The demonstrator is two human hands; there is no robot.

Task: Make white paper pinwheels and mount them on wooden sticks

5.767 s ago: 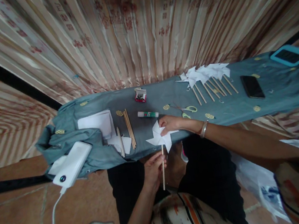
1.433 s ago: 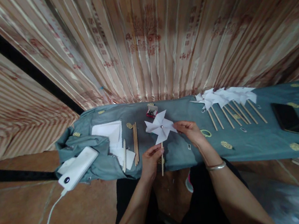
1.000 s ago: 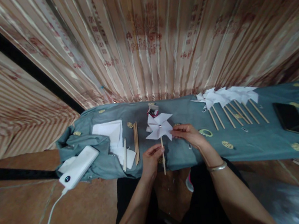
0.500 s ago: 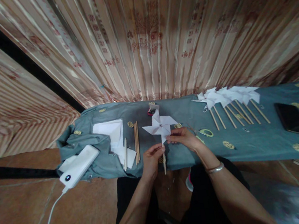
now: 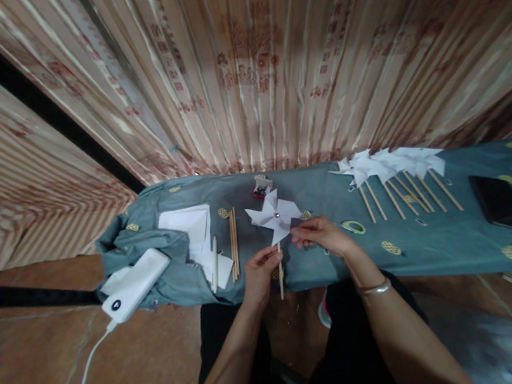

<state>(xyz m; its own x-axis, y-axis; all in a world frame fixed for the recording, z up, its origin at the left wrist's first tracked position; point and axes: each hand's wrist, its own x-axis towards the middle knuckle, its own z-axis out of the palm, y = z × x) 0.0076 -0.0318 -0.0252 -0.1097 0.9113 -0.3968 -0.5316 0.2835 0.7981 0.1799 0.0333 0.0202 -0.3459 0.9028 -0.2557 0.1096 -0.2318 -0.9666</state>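
Note:
A white paper pinwheel with a small shiny pin at its centre faces me on a wooden stick. My left hand is closed on the stick just below the paper blades, and the stick's lower end hangs past the table edge. My right hand is beside the lower right blade, its bent fingers somewhat apart and holding nothing. Its fingertips are at the blade's edge; whether they touch it I cannot tell. Behind the pinwheel stands a small open box with small dark pieces inside.
Several finished pinwheels lie in a row at the right. Beyond them is a black phone. Green-handled scissors lie near my right hand. To the left are wooden sticks, a white pen, paper sheets and a cabled power bank.
The pinwheel's blades have turned slightly on the pin. My right hand has shifted a little to the right, off the lower blade. My left hand stays on the stick.

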